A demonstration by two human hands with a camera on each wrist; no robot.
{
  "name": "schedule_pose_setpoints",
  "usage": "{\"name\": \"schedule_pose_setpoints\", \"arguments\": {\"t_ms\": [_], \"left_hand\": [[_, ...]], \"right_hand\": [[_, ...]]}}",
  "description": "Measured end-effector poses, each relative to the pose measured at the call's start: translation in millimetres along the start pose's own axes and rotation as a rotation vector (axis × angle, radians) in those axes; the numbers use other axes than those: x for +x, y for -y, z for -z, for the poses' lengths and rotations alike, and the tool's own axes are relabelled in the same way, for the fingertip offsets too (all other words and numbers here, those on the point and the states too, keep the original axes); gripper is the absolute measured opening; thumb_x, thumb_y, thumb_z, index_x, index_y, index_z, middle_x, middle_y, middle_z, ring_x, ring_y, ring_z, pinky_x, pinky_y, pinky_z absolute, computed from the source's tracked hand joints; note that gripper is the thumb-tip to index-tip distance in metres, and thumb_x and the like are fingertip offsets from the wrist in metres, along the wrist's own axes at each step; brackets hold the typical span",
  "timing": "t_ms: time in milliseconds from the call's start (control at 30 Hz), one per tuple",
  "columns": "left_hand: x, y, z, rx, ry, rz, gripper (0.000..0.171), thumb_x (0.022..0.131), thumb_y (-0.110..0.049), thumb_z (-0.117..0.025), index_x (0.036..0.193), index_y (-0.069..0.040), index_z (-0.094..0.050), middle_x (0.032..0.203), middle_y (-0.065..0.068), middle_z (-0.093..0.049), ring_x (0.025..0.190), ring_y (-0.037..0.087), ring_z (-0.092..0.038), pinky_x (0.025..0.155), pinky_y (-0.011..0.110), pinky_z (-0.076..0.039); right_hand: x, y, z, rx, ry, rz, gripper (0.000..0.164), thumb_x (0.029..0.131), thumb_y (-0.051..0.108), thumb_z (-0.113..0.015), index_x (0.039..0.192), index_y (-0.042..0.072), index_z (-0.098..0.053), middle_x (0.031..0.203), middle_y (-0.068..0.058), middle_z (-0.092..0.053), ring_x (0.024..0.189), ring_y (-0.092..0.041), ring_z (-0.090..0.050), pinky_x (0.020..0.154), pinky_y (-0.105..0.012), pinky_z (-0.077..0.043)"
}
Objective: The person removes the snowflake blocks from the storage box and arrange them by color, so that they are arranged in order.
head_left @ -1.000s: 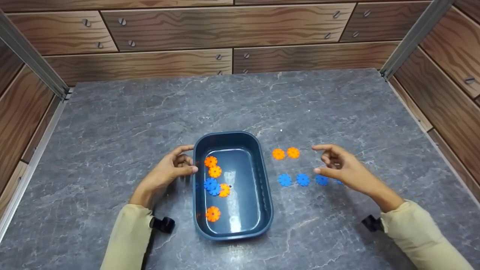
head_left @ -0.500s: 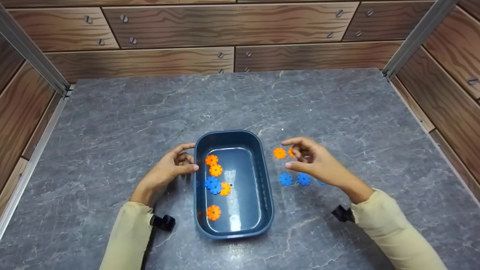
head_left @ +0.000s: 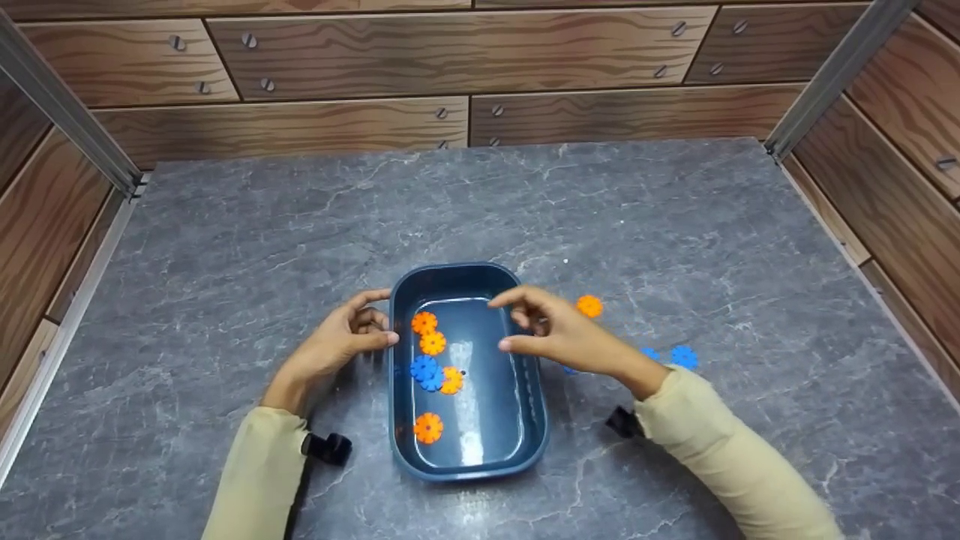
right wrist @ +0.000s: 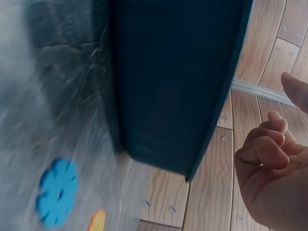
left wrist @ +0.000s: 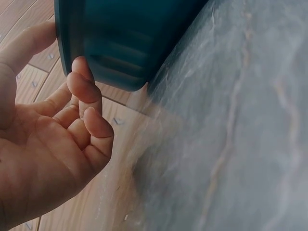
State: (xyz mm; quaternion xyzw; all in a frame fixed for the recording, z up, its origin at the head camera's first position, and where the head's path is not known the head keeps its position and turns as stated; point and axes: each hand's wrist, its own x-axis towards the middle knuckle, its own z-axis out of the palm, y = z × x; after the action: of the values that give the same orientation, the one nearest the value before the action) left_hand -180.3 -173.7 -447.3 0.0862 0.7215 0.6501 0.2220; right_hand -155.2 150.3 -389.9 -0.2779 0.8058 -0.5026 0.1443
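Note:
In the head view, a dark blue rectangular plastic tub holds several orange and blue flower-shaped discs, such as an orange one and a blue one. My left hand holds its left rim, thumb tip on the edge and fingers against the outer wall. Over the right rim is my right hand, index finger and thumb spread apart with nothing visible between them, other fingers curled. In the right wrist view, a blue notched disc and part of an orange disc lie on the table beside the tub.
To the right of the tub, an orange disc and a blue disc lie on the grey marbled table. My right hand and forearm hide others there. Wood-patterned panels enclose the back and sides.
My right hand has moved left from beside the loose discs, passing above them to the tub's right rim. My left hand has stayed at the left rim, and the tub stays put.

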Motion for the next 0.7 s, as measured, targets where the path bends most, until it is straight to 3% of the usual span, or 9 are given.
{"name": "schedule_pose_setpoints", "arguments": {"t_ms": [267, 367, 700], "left_hand": [[0.8, -0.7, -0.6, 0.005, -0.009, 0.005, 0.068, 0.085, -0.006, -0.071, 0.143, -0.002, -0.035, 0.091, 0.001, -0.054, 0.082, 0.011, -0.054, 0.075, 0.02, -0.048], [1.1, -1.1, -0.7, 0.013, -0.012, 0.006, 0.068, 0.085, -0.007, -0.071, 0.142, -0.002, -0.036, 0.092, 0.001, -0.054, 0.082, 0.012, -0.054, 0.075, 0.021, -0.048], [-0.1, -0.6, 0.1, 0.035, 0.009, -0.003, 0.069, 0.086, -0.009, -0.07, 0.144, -0.001, -0.033, 0.091, -0.001, -0.054, 0.082, 0.009, -0.055, 0.078, 0.021, -0.049]], "right_hand": [[26, 7, -16, -0.069, 0.061, 0.005, 0.042, 0.089, 0.017, -0.07, 0.127, 0.008, -0.054, 0.084, -0.005, -0.043, 0.071, -0.017, -0.038, 0.065, -0.021, -0.033], [34, 9, -23, -0.081, 0.086, 0.0, 0.043, 0.087, 0.015, -0.071, 0.127, 0.009, -0.055, 0.085, -0.009, -0.046, 0.072, -0.021, -0.04, 0.065, -0.021, -0.033], [52, 6, -42, -0.128, 0.17, -0.043, 0.047, 0.086, 0.019, -0.073, 0.128, 0.005, -0.057, 0.092, -0.02, -0.052, 0.071, -0.014, -0.039, 0.065, -0.021, -0.033]]}}
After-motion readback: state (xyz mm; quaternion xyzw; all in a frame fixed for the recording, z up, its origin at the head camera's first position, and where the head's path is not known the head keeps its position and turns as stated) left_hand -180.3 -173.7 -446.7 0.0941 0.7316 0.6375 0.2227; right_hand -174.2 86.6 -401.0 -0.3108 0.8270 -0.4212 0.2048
